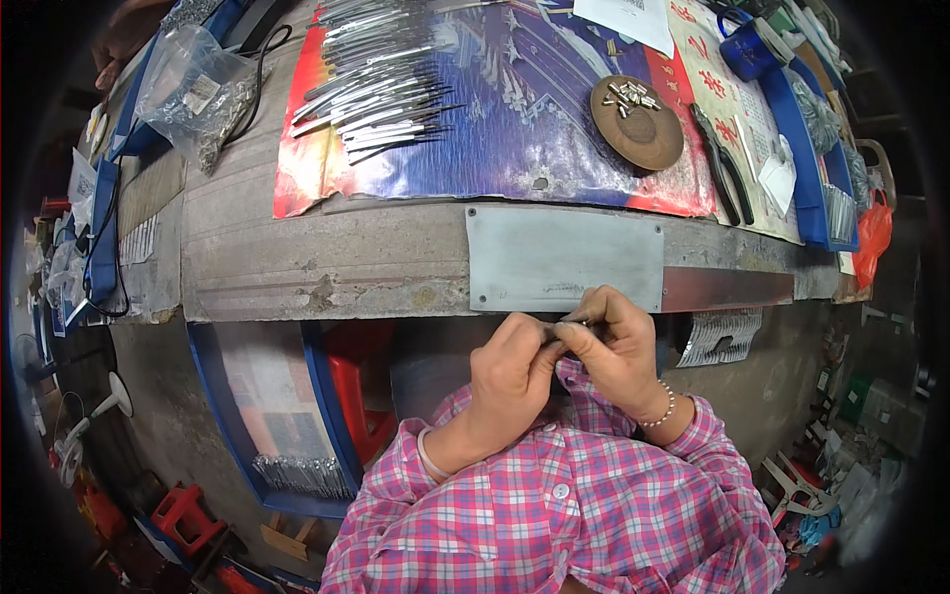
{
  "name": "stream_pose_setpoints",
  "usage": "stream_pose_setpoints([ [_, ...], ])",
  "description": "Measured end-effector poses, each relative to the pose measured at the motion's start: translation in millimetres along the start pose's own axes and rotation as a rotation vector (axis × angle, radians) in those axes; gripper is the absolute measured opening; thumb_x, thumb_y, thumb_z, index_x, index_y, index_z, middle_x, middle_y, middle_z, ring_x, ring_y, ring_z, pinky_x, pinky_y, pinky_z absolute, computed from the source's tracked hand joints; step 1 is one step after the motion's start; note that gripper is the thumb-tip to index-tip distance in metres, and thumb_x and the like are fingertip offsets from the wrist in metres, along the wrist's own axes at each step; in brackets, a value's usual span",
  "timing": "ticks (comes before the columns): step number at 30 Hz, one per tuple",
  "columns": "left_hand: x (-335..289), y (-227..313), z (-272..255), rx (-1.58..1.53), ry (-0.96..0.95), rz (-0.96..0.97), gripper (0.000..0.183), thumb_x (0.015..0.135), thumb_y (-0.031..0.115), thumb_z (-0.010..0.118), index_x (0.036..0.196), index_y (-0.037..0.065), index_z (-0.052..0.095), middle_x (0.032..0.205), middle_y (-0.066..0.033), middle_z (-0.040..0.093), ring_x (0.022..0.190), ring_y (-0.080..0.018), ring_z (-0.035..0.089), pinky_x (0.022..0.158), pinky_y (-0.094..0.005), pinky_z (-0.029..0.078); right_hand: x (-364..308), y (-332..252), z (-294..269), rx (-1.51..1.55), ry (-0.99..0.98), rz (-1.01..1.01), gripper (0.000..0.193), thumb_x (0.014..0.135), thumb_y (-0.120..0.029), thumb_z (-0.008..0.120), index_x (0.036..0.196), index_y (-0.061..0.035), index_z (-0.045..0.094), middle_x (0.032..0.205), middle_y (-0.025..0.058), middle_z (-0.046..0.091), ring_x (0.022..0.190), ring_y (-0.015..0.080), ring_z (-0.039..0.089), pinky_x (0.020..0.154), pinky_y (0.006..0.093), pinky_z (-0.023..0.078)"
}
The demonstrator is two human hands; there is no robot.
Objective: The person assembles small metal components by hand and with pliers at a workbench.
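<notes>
My left hand (513, 371) and my right hand (616, 348) meet at the bench's front edge, fingers pinched together. Whatever they hold between the fingertips is too small and covered to make out. Just beyond them, a pale grey metal plate (564, 252) is fixed to the bench edge with screws. Farther off, a pile of thin silvery metal rods with dark tips (381, 104) lies on a colourful printed sheet (475, 168). A round brown dish (653, 144) to the right holds several small shiny metal sleeves (630, 97).
Black-handled pliers (727, 173) lie right of the dish, near a blue mug (757, 48) and a blue bin (813, 188). A clear plastic bag (198, 94) rests at the far left. Below the bench edge stands a blue tray (322, 396) with metal pieces, beside a red stool (361, 396).
</notes>
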State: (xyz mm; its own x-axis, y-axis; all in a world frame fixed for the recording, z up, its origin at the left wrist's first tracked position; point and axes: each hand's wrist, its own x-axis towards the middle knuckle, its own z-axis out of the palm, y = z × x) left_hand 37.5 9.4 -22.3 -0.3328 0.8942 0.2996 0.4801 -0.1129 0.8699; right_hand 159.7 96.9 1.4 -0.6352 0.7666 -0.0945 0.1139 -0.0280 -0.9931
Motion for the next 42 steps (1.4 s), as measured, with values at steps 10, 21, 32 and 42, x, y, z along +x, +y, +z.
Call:
stream_pose_setpoints([
  [10, -5.9, 7.9, -11.0, -1.430, -0.424, -0.880, 0.008, 0.091, 0.010, 0.054, 0.090, 0.002, 0.052, 0.075, -0.0053, 0.060, 0.060, -0.0137, 0.062, 0.055, -0.0222, 0.050, 4.4, -8.0, -20.0, 0.202, -0.342, -0.024, 0.008, 0.083, -0.002, 0.059, 0.082, 0.0035, 0.054, 0.069, 0.0046, 0.055, 0.061, 0.0092, 0.053, 0.053, 0.0226, 0.041],
  [21, -1.9, 9.0, -22.2, -0.923, -0.032, -0.472, 0.010, 0.084, 0.002, 0.062, 0.093, -0.002, 0.063, 0.100, -0.0061, 0.054, 0.085, -0.0107, 0.054, 0.072, -0.0209, 0.044, -1.5, -1.7, -20.1, 0.388, -0.360, 0.120, 0.025, 0.089, -0.009, 0.056, 0.110, 0.0013, 0.046, 0.096, 0.0038, 0.053, 0.082, 0.0065, 0.050, 0.071, 0.0214, 0.043],
  [32, 11.3, 26.6, -5.6, -0.633, 0.015, -0.330, 0.015, 0.080, 0.008, 0.067, 0.090, -0.002, 0.063, 0.100, -0.0111, 0.057, 0.083, -0.0160, 0.058, 0.073, -0.0248, 0.046, -20.9, 11.4, -2.1, 0.112, -0.431, 0.030, 0.026, 0.095, -0.021, 0.046, 0.107, 0.0012, 0.050, 0.081, 0.0137, 0.058, 0.073, 0.0215, 0.058, 0.065, 0.0318, 0.044],
  [42, 14.1, 12.1, -10.7, -0.883, -0.174, -0.365, 0.016, 0.087, 0.010, 0.059, 0.084, -0.005, 0.059, 0.091, -0.0130, 0.057, 0.081, -0.0212, 0.060, 0.071, -0.0287, 0.050, -17.1, 18.5, -11.2, -0.079, -0.577, -0.114, 0.024, 0.094, -0.022, 0.045, 0.102, 0.0005, 0.049, 0.070, 0.0179, 0.052, 0.063, 0.0337, 0.055, 0.056, 0.0377, 0.042],
])
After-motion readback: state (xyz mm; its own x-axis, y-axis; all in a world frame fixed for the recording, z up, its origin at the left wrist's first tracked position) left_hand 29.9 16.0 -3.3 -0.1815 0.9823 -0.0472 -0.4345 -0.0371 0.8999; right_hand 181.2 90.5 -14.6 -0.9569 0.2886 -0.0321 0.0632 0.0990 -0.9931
